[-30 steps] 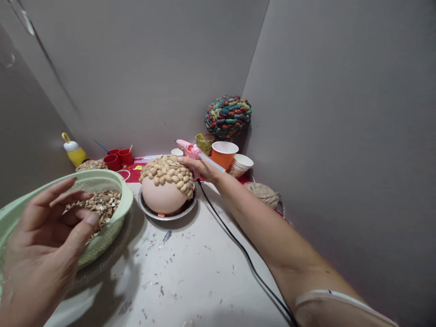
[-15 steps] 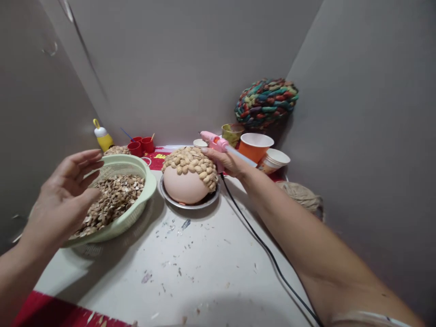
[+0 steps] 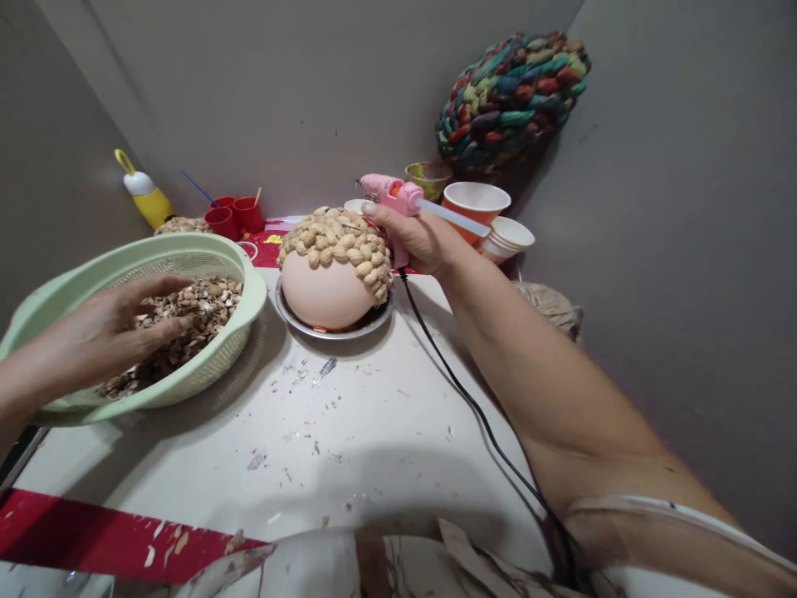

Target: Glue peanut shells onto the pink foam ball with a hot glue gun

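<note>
My left hand (image 3: 134,324) is over the nut shells (image 3: 205,311) in a pale green basket (image 3: 249,307), its fingers apart and nothing visible between them. In my right hand (image 3: 408,237) is a pink glue gun (image 3: 389,193), with a clear glue stick out of its back and a black cord below. The gun is just behind and right of a smooth, pale round form (image 3: 324,291). Peanut shells (image 3: 333,237) cover the top and right side of that form, which rests in a shallow metal dish (image 3: 349,335).
Red cups (image 3: 249,214) and a yellow bottle (image 3: 150,203) stand at the back left. Behind my right hand are an orange cup (image 3: 476,199), stacked paper cups (image 3: 510,237), a stained tub (image 3: 428,176) and a multicoloured lumpy object (image 3: 514,100). Twine (image 3: 551,307) lies beside my right forearm.
My left hand has gone down from above the basket's edge into the basket, over the shells. My right hand still holds the glue gun. The view has tilted down.
</note>
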`<state>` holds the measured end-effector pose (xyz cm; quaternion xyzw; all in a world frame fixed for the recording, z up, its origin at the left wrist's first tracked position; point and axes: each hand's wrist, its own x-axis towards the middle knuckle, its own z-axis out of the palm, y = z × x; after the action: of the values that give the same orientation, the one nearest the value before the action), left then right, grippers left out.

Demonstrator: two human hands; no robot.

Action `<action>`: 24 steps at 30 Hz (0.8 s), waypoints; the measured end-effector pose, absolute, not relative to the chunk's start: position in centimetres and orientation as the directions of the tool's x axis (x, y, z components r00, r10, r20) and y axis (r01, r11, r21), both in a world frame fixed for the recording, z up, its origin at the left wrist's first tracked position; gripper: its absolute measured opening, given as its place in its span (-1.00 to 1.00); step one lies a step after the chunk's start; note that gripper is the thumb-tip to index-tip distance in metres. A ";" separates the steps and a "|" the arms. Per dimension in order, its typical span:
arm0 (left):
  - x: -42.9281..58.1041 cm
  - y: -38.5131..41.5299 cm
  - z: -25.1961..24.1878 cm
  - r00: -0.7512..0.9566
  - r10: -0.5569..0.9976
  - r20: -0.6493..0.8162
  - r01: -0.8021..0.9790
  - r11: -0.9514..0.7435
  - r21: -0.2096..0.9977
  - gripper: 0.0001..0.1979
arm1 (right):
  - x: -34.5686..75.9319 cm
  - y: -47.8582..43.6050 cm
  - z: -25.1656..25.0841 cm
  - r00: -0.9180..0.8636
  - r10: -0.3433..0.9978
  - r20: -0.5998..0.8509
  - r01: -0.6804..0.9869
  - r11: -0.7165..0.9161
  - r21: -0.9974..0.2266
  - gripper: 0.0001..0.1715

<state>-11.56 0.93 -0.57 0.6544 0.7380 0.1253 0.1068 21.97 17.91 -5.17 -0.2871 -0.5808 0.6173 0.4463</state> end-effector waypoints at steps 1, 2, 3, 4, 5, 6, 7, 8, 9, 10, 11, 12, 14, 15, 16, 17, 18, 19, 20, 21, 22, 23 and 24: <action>-11.5 1.1 -0.6 -0.086 0.995 -0.040 0.947 0.094 0.306 -0.21 | 22.0 17.9 -5.0 -0.417 0.899 0.134 -0.205 0.050 -0.977 -0.58; -11.5 1.3 -0.6 -0.059 0.996 -0.062 0.956 0.074 0.283 -0.20 | 22.1 17.9 -4.9 -0.388 0.916 0.100 -0.183 0.030 -0.983 -0.62; -11.4 1.5 -0.6 -0.035 0.998 -0.058 0.964 0.049 0.260 -0.19 | 22.2 17.9 -4.8 -0.349 0.934 0.071 -0.155 0.017 -0.988 -0.65; -11.4 1.8 -0.6 -0.001 0.999 -0.050 0.970 0.013 0.243 -0.19 | 22.3 18.0 -4.7 -0.308 0.950 0.050 -0.127 0.011 -0.992 -0.66; -11.4 2.1 -0.7 0.041 0.998 -0.041 0.972 -0.031 0.231 -0.19 | 22.4 18.0 -4.6 -0.273 0.961 0.040 -0.103 0.012 -0.995 -0.64; -11.4 2.4 -0.8 0.083 0.996 -0.040 0.972 -0.072 0.222 -0.19 | 22.5 18.1 -4.4 -0.243 0.969 0.046 -0.091 0.024 -0.996 -0.62; -11.5 2.7 -1.0 0.116 0.992 -0.049 0.972 -0.103 0.213 -0.19 | 22.7 18.2 -4.3 -0.216 0.974 0.069 -0.095 0.049 -0.994 -0.61; -11.7 2.9 -1.2 0.138 0.988 -0.072 0.971 -0.120 0.205 -0.19 | 22.9 18.2 -4.1 -0.194 0.976 0.102 -0.109 0.082 -0.991 -0.60; -11.9 3.1 -1.4 0.149 0.983 -0.106 0.972 -0.126 0.200 -0.19 | 23.1 18.3 -3.9 -0.171 0.975 0.141 -0.130 0.119 -0.984 -0.59; -12.1 3.3 -1.7 0.153 0.978 -0.144 0.973 -0.123 0.198 -0.18 | 23.3 18.3 -3.7 -0.150 0.973 0.174 -0.146 0.152 -0.978 -0.59; -12.4 3.4 -2.0 0.154 0.971 -0.182 0.973 -0.118 0.196 -0.18 | 23.5 18.3 -3.4 -0.128 0.970 0.205 -0.156 0.184 -0.970 -0.58; -12.6 3.4 -2.2 0.156 0.965 -0.210 0.974 -0.115 0.194 -0.18 | 23.7 18.2 -3.2 -0.110 0.967 0.229 -0.159 0.211 -0.965 -0.59; -13.1 3.3 -2.5 0.167 0.959 -0.231 0.974 -0.124 0.191 -0.20 | 24.1 18.2 -2.9 -0.091 0.961 0.261 -0.149 0.246 -0.958 -0.64; -13.3 3.2 -2.6 0.166 0.961 -0.223 0.974 -0.124 0.192 -0.23 | 24.3 18.1 -2.7 -0.083 0.957 0.277 -0.150 0.263 -0.953 -0.67; -13.5 3.1 -2.6 0.163 0.964 -0.212 0.973 -0.121 0.197 -0.28 | 24.4 18.0 -2.5 -0.076 0.951 0.299 -0.158 0.284 -0.946 -0.71; -13.7 3.0 -2.5 0.153 0.968 -0.200 0.972 -0.111 0.207 -0.33 | 24.5 17.9 -2.3 -0.068 0.943 0.325 -0.171 0.310 -0.935 -0.74; -13.9 3.0 -2.4 0.132 0.974 -0.186 0.972 -0.090 0.218 -0.39 | 24.5 17.8 -2.2 -0.056 0.935 0.350 -0.183 0.335 -0.924 -0.76; -14.0 2.9 -2.3 0.108 0.978 -0.179 0.971 -0.065 0.230 -0.44 | 24.5 17.6 -2.0 -0.044 0.926 0.375 -0.192 0.361 -0.913 -0.75; -14.1 2.8 -2.1 0.085 0.981 -0.174 0.970 -0.041 0.241 -0.50 | 24.4 17.4 -1.9 -0.032 0.918 0.396 -0.199 0.382 -0.902 -0.74; -14.1 2.8 -1.9 0.065 0.983 -0.174 0.968 -0.020 0.252 -0.54 | 24.4 17.2 -1.7 -0.021 0.913 0.409 -0.200 0.397 -0.896 -0.72; -14.2 2.7 -1.6 0.051 0.983 -0.177 0.965 -0.003 0.263 -0.57 | 24.3 17.0 -1.5 -0.013 0.910 0.414 -0.200 0.403 -0.893 -0.71; -14.2 2.7 -1.2 0.043 0.982 -0.182 0.961 0.009 0.277 -0.59 | 24.3 16.7 -1.3 -0.006 0.909 0.416 -0.204 0.406 -0.891 -0.69; -14.2 2.6 -0.8 0.042 0.981 -0.188 0.955 0.016 0.296 -0.59 | 24.2 16.4 -1.1 -0.003 0.908 0.418 -0.210 0.408 -0.888 -0.67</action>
<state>-14.19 2.64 -0.84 0.7004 0.6912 0.0374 0.1740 24.24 16.40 -1.13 -0.3158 -0.5526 0.4428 0.6316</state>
